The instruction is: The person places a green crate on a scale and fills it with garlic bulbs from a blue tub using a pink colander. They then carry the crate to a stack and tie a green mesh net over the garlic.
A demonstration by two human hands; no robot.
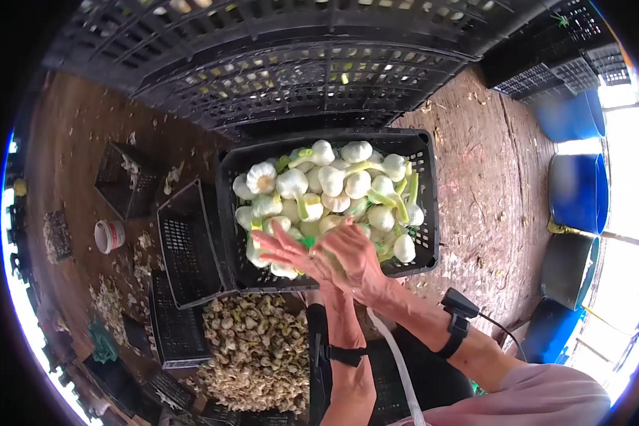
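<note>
My left hand (291,250) is over the front of a black crate (424,206) with its fingers stretched out to the left. My right hand (349,254) is curled against the base of my left hand; whatever its fingers close on is hidden. A small bright green bit (307,242) shows between the two hands, too small to name. Beneath and behind them the crate is filled with white garlic bulbs (292,183), several with trimmed green stems. Some bulbs are covered by my hands.
Stacked black crates (305,78) rise behind. Left are another black crate (188,245) and a white tub (109,236). A heap of small brownish garlic (255,348) lies front left. Blue barrels (579,192) line the right side. A white strap (397,362) hangs near my forearms.
</note>
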